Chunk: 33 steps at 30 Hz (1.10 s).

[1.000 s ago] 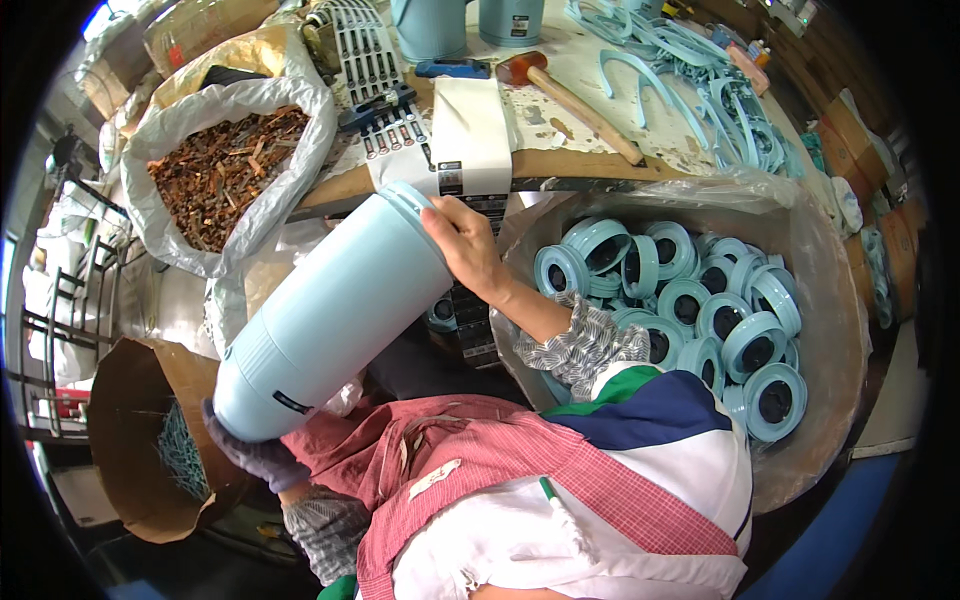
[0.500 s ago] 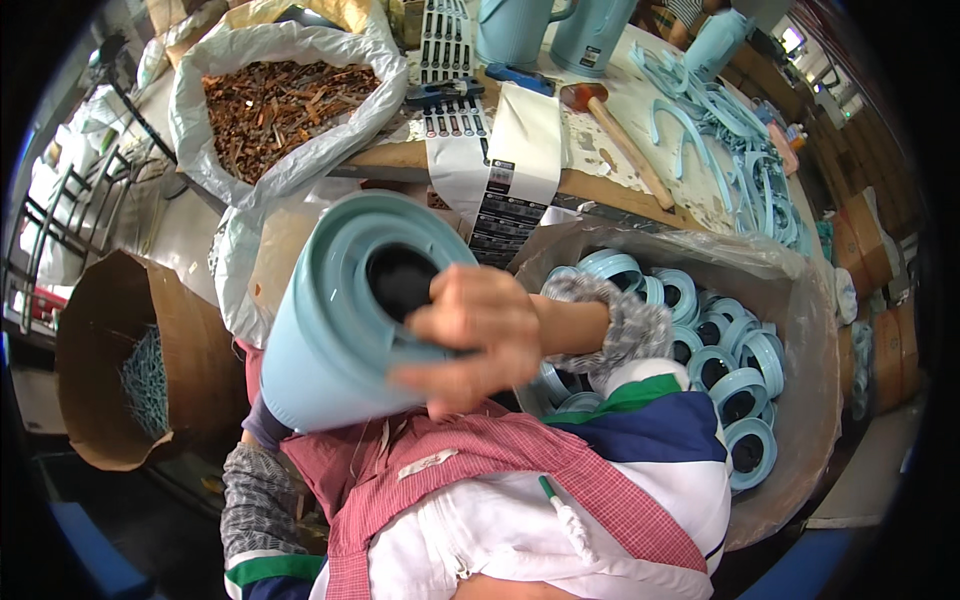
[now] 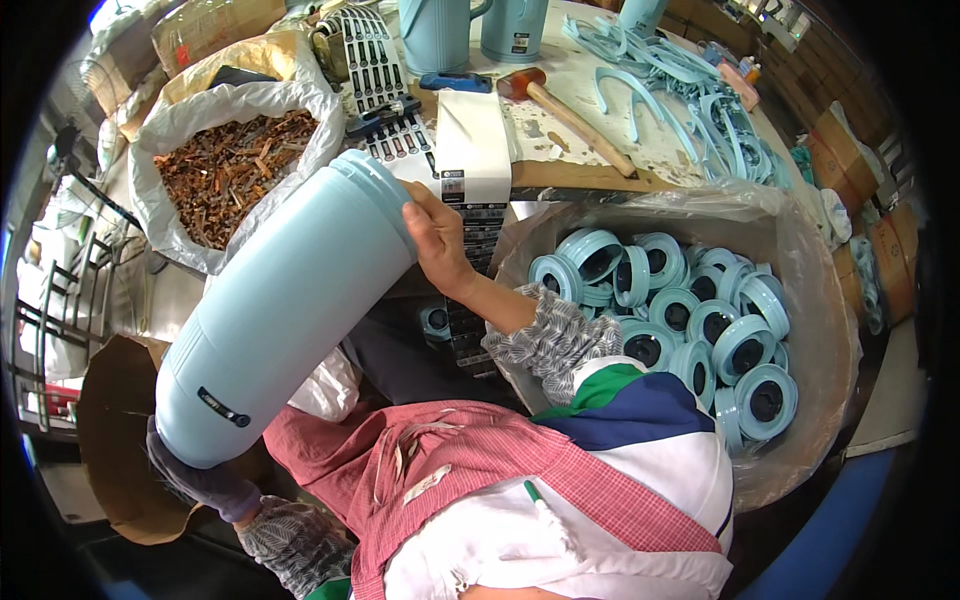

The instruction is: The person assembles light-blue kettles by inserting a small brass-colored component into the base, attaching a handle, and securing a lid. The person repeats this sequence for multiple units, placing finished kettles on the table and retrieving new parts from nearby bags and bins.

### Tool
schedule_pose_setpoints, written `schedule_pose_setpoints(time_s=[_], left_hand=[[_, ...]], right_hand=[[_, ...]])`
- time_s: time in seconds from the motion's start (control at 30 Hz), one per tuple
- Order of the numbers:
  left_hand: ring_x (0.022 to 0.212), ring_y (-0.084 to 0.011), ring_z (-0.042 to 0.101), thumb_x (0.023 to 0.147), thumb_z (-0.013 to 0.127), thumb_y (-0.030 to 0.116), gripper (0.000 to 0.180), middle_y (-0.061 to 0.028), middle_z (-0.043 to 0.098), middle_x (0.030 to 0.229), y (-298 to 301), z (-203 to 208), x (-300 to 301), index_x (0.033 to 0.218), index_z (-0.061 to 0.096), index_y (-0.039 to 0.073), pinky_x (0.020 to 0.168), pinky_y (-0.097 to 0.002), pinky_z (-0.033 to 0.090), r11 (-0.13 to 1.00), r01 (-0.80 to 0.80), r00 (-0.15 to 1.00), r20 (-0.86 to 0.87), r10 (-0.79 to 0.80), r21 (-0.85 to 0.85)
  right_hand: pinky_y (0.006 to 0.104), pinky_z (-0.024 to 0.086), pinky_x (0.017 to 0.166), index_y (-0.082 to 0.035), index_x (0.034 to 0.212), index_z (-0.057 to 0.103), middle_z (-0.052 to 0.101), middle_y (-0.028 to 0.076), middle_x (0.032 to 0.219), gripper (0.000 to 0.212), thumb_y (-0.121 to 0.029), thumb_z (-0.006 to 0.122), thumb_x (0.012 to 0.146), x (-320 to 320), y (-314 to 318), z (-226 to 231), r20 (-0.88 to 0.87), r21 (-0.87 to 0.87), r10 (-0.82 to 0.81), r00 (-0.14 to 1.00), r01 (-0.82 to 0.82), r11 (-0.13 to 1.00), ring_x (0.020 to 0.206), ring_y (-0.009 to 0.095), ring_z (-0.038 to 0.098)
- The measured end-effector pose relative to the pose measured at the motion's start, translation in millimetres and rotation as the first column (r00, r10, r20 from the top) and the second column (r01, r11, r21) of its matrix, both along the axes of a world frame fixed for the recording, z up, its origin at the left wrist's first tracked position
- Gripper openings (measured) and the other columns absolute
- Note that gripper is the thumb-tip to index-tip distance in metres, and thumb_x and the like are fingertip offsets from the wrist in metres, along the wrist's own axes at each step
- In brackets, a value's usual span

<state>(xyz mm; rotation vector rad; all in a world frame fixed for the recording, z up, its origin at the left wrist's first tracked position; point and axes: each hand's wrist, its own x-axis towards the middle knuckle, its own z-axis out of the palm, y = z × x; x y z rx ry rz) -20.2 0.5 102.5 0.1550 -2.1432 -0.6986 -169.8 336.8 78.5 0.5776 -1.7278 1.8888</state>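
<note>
A large light blue flask body [image 3: 285, 310] lies tilted across my lap, its open mouth toward the table. My left hand [image 3: 195, 480], in a dark glove, cups its base at the lower left. My bare right hand [image 3: 435, 240] grips the rim at its upper end. To the right, a clear bag [image 3: 820, 300] holds several light blue round caps [image 3: 700, 320].
A white sack of brown metal pieces [image 3: 235, 170] stands at the upper left. On the table [image 3: 560, 130] lie a wooden mallet [image 3: 565, 110], label strips [image 3: 470, 150], curved blue handles [image 3: 690, 110] and finished blue jugs [image 3: 440, 30]. A brown cardboard drum [image 3: 120, 440] sits at the lower left.
The flask body has swung from pointing its open mouth at the camera back to lying slanted, mouth toward the table. My right hand moved from over the mouth to its rim.
</note>
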Motion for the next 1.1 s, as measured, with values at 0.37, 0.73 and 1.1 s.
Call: schedule_pose_setpoints(time_s=[0.37, 0.73, 1.1], left_hand=[[0.115, -0.0273, 0.048, 0.090, 0.050, 0.024, 0.045, -0.0121, 0.046, 0.128, -4.1, -67.2, -32.6, 0.130, 0.040, 0.007, 0.096, -0.0420, 0.042, 0.595, 0.377, 0.915, -0.187, -0.357, 0.710], [0.113, -0.0263, 0.051, 0.095, 0.036, 0.031, 0.042, -0.0126, 0.053, 0.125, -9.0, -76.2, -64.3, 0.126, 0.048, 0.004, 0.096, -0.0417, 0.041, -0.011, 0.242, 0.832, -0.213, -0.511, 0.970], [0.108, -0.0313, 0.054, 0.084, 0.051, 0.021, 0.036, -0.0135, 0.058, 0.115, 11.0, 57.5, -74.9, 0.117, 0.057, 0.007, 0.093, -0.0446, 0.042, 0.814, 0.341, 0.927, -0.023, -0.375, 0.471]], right_hand=[[0.0363, 0.017, 0.110, -0.001, 0.133, 0.039, 0.042, 0.012, 0.136, 0.060, -0.047, 0.021, 0.098, -48.8, 12.1, 45.0, -0.188, 0.044, 0.254, 0.949, -0.251, 0.967, 0.132, 0.023, 0.030], [0.0384, 0.025, 0.106, -0.009, 0.137, 0.037, 0.039, 0.013, 0.135, 0.069, -0.058, 0.018, 0.093, -18.1, 43.2, 47.2, -0.212, 0.365, 0.169, 0.962, -0.083, 0.927, 0.127, 0.024, 0.034], [0.0360, 0.043, 0.078, -0.001, 0.121, 0.049, 0.055, 0.008, 0.094, 0.045, -0.036, 0.045, 0.094, -41.8, 62.7, -29.4, 0.526, -0.304, 0.273, 0.805, -0.121, 0.945, 0.084, 0.018, 0.050]])
